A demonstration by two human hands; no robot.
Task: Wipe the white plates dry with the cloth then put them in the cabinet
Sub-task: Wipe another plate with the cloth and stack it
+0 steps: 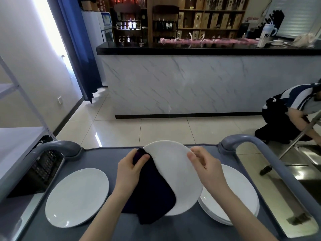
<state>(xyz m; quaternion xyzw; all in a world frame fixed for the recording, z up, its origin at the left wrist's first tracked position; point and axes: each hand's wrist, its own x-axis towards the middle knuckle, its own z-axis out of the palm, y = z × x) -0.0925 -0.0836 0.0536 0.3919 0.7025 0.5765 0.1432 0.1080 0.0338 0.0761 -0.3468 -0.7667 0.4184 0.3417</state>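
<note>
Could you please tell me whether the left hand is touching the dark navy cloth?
Touching. The head view shows the left hand gripping the dark navy cloth against the round white plate.

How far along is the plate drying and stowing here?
Midway at best. In hand: the right hand holds a white plate above the cart while the left hand grips the dark cloth against it. A lone plate lies at left, perhaps already wiped; that cannot be told. A stack of plates waits at right. No cabinet holds a plate in view, so stowing remains.
</note>
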